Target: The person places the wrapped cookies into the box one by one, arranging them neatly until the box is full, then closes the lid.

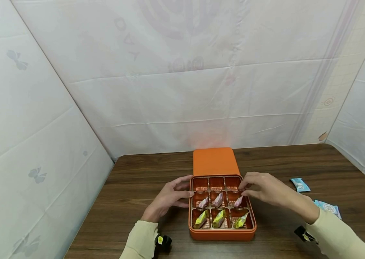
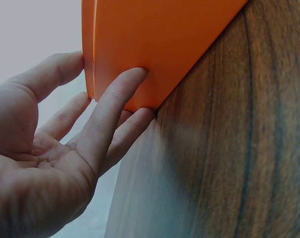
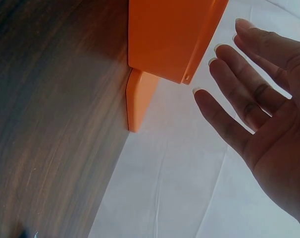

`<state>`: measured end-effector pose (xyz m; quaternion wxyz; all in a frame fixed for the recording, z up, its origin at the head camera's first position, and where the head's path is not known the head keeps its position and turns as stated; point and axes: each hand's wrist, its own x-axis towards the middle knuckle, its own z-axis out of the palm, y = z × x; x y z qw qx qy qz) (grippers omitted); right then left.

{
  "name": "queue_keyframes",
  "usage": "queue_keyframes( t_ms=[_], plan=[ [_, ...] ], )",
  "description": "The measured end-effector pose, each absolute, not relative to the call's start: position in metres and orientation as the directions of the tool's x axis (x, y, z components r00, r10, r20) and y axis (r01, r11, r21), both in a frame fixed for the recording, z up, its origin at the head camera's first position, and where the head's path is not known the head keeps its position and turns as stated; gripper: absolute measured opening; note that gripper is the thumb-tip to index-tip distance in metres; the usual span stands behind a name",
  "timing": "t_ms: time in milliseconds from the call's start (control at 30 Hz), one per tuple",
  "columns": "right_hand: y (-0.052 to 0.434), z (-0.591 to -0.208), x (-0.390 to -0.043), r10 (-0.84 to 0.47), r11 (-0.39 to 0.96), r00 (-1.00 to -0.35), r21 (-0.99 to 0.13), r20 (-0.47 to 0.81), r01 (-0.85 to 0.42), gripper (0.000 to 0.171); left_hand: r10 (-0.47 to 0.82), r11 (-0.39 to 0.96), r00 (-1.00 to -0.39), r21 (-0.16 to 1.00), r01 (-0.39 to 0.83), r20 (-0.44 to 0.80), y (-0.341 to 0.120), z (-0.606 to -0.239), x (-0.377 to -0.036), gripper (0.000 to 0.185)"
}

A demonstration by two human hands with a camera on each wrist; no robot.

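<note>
The orange box (image 1: 222, 232) sits open near the front middle of the wooden table (image 1: 137, 187), its lid (image 1: 215, 161) lying flat just behind it. Inside, a nine-cell tray holds three pink-wrapped sweets (image 1: 218, 200) in the middle row and three yellow-wrapped sweets (image 1: 218, 218) in the front row; the back row looks unfilled. You can judge the box stiff and light, smooth on its walls, so take it by both side walls; the sweets are small, crinkly and likely slippery, best pinched at the wrapper ends. Your left hand (image 1: 169, 198) lies against the box's left wall, fingers straight and touching it, gripping nothing. Your right hand (image 1: 266, 189) hovers over the back right cells, fingers loosely extended and holding nothing. Blue packets (image 1: 300, 184) lie well off to the right
</note>
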<state>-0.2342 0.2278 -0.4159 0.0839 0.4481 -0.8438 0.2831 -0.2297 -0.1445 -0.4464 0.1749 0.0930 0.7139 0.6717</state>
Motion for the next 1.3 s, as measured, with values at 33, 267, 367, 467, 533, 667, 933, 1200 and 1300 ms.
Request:
queue_keyframes(
  t_ms=[33, 267, 367, 467, 533, 667, 933, 1200, 1300],
  plan=[
    [0.228, -0.415, -0.234, -0.705, 0.443, -0.592, -0.409, 0.39, -0.798, 0.017, 0.367, 0.081, -0.922, 0.992, -0.101, -0.124, -0.144, -0.446, -0.23, 0.067],
    [0.234, -0.414, -0.234, -0.678, 0.476, -0.633, -0.433, 0.374, -0.765, 0.014, 0.369, 0.078, -0.922, 0.992, -0.1, -0.122, -0.144, -0.447, -0.23, 0.067],
    [0.237, -0.415, -0.235, -0.663, 0.485, -0.641, -0.43, 0.385, -0.761, 0.014, 0.37, 0.075, -0.921, 0.992, -0.1, -0.121, -0.144, -0.446, -0.23, 0.067],
    [0.241, -0.416, -0.237, -0.648, 0.494, -0.64, -0.412, 0.412, -0.766, 0.017, 0.37, 0.074, -0.921, 0.992, -0.099, -0.12, -0.145, -0.446, -0.23, 0.067],
    [0.244, -0.417, -0.238, -0.634, 0.507, -0.642, -0.395, 0.431, -0.766, 0.02, 0.372, 0.074, -0.921, 0.992, -0.099, -0.119, -0.145, -0.446, -0.23, 0.067],
    [0.251, -0.419, -0.24, -0.596, 0.542, -0.657, -0.372, 0.462, -0.753, 0.023, 0.375, 0.075, -0.919, 0.992, -0.099, -0.12, -0.145, -0.447, -0.23, 0.067],
    [0.266, -0.419, -0.244, -0.547, 0.598, -0.687, -0.35, 0.48, -0.721, 0.024, 0.376, 0.073, -0.919, 0.992, -0.099, -0.12, -0.145, -0.447, -0.229, 0.067],
    [0.279, -0.417, -0.247, -0.511, 0.658, -0.725, -0.333, 0.462, -0.676, 0.023, 0.371, 0.072, -0.921, 0.993, -0.098, -0.118, -0.145, -0.447, -0.23, 0.066],
    [0.282, -0.418, -0.248, -0.499, 0.676, -0.745, -0.338, 0.443, -0.655, 0.022, 0.371, 0.073, -0.921, 0.993, -0.097, -0.118, -0.145, -0.448, -0.23, 0.066]
  ],
)
